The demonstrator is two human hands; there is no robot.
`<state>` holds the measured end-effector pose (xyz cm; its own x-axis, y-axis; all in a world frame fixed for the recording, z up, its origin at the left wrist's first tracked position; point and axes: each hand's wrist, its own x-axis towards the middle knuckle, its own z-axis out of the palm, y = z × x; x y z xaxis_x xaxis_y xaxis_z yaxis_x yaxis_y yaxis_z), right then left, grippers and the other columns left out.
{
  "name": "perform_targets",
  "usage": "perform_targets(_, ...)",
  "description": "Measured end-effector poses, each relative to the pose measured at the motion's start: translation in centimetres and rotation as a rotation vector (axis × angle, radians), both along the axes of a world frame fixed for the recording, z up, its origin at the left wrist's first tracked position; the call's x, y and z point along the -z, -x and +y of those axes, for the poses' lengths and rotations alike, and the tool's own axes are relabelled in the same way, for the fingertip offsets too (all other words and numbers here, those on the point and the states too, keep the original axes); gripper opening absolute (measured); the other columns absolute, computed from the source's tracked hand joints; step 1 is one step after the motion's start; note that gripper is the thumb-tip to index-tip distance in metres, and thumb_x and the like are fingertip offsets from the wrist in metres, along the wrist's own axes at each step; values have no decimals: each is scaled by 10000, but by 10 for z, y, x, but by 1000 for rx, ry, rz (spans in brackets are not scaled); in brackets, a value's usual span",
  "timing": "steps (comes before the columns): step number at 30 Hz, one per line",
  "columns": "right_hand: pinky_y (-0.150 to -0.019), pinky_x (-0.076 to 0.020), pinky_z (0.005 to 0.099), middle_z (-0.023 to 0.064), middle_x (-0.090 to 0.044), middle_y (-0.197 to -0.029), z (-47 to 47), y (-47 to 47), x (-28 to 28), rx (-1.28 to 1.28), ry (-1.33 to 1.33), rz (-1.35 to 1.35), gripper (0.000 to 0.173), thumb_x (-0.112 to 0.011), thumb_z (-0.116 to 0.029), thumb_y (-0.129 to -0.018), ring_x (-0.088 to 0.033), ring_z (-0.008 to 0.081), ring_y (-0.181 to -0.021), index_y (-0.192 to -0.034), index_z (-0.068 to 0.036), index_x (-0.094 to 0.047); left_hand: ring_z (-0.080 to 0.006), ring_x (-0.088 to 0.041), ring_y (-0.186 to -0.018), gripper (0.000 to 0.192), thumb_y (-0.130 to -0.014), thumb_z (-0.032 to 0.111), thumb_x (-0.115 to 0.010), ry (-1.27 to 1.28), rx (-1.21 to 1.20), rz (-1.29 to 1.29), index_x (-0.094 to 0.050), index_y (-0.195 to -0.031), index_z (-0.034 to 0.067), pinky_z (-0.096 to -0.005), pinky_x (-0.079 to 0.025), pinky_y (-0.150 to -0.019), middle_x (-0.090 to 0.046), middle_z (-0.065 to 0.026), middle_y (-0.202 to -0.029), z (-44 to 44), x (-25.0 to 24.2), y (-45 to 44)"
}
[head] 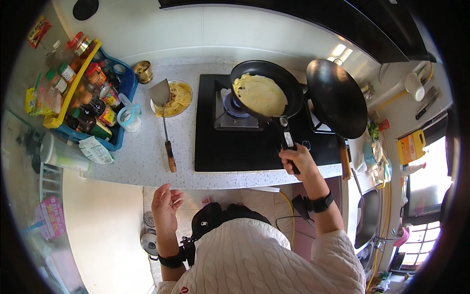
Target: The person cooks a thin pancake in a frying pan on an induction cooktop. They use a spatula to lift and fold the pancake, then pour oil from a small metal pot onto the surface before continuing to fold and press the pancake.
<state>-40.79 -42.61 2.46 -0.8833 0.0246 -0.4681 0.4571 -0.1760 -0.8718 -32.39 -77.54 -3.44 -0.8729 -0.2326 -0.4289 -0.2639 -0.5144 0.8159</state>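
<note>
My right hand [299,160] is closed around the handle of a black frying pan [293,92], tilted over the lit left burner [235,106] of a gas hob. A thin yellow pancake [261,94] lies in the pan. Bare and with its fingers apart, my left hand [167,202] is just below the counter's front edge. Beyond it a metal spatula [160,94] with a wooden grip rests with its blade over a plate of cooked yellow pancakes [180,98].
A black wok [336,99] stands on the right burner, its wooden handle jutting towards me. At left are a blue basket [119,136] of bottles, a brass-coloured cup [143,72], a lidded clear jar [130,119] and a white packet [96,150]. A sink [367,217] lies at right.
</note>
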Motion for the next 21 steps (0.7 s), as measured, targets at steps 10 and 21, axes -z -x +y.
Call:
perform_targets(10, -332, -318, 247, 50, -463, -565, -32, 19, 16, -1, -26, -45, 164, -608, -38, -724, -436, 121, -408, -754, 0, -452, -146, -583, -786, 199, -882, 168, -497, 10, 7, 4, -518, -1063, 89, -253, -443, -671, -601, -50, -860, 1, 3, 3)
perform_targets(21, -327, -328, 256, 54, -462, -574, -65, 11, 55, 7, 3, -129, 223, -615, -32, -723, -435, 120, -401, -807, -3, -410, -146, -577, -781, 192, -867, 167, -516, 7, -38, -34, -529, -1051, 111, -258, -437, -691, -602, -35, -847, -13, 7, 1)
